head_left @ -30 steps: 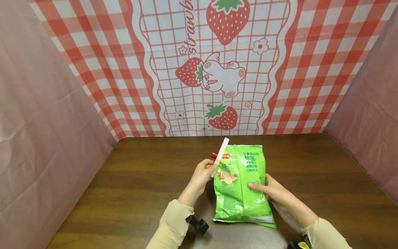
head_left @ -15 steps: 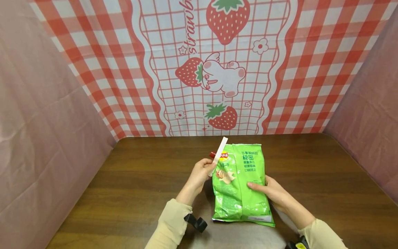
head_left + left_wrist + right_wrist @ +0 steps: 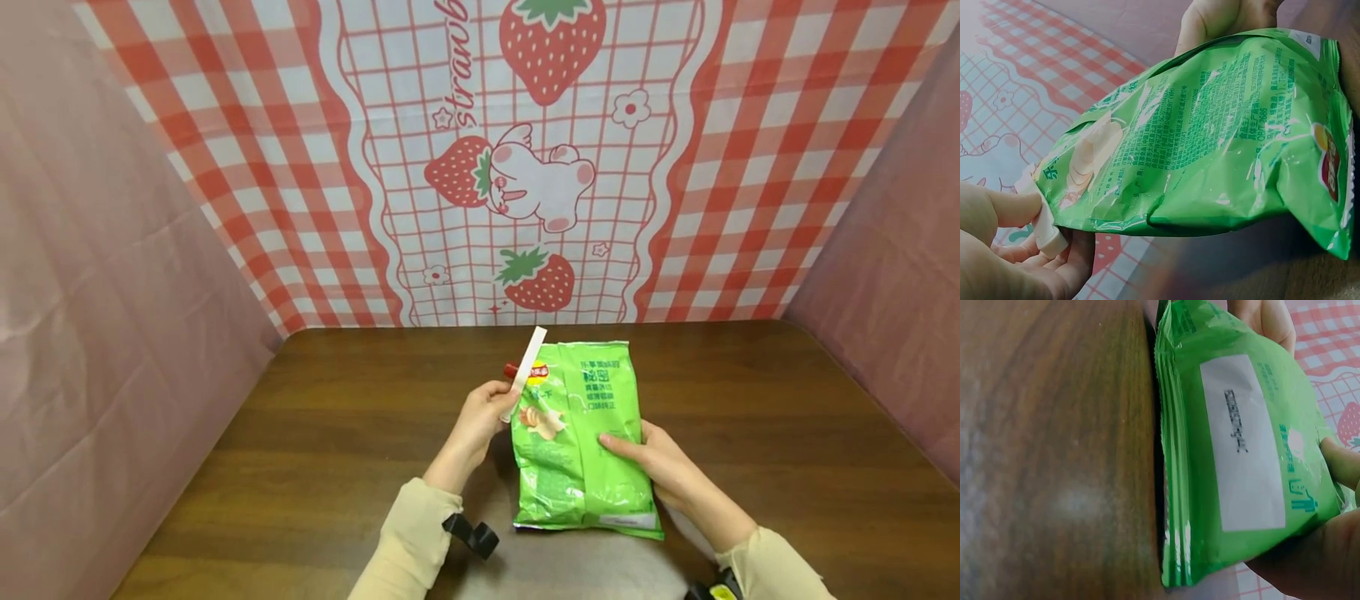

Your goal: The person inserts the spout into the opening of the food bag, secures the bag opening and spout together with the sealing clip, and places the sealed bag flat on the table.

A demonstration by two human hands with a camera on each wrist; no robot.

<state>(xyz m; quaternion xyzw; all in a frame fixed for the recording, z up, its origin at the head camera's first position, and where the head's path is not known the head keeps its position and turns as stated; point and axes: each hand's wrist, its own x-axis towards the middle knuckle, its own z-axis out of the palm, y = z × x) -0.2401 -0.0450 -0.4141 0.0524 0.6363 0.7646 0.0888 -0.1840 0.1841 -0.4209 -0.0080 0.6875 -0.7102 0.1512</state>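
Observation:
A green chip bag (image 3: pixel 611 471) stands tilted above the table, its back with the lengthwise seam turned to the head camera. My right hand (image 3: pixel 666 464) grips its right side, thumb on the near face and the other fingers hidden behind. At the upper left edge, my left hand (image 3: pixel 477 421) pinches a long white bag clip (image 3: pixel 532 357) with a red part (image 3: pixel 511 370) sticking out to the left. In the left wrist view the clip (image 3: pixel 1049 230) lies against the bag's edge; whether it is fastened, I cannot tell. The bag's bottom seal (image 3: pixel 1175 469) shows in the right wrist view.
The brown wooden table (image 3: pixel 315 433) extends around both arms. Behind it hangs a red-and-white checked cloth (image 3: pixel 300 167) with strawberries, and pinkish cloth walls (image 3: pixel 127 300) stand at the sides. Black straps (image 3: pixel 471 535) sit at the wrists.
The bag has shifted slightly up and to the left, the clip and left hand moving a little with it. Both hands keep their holds.

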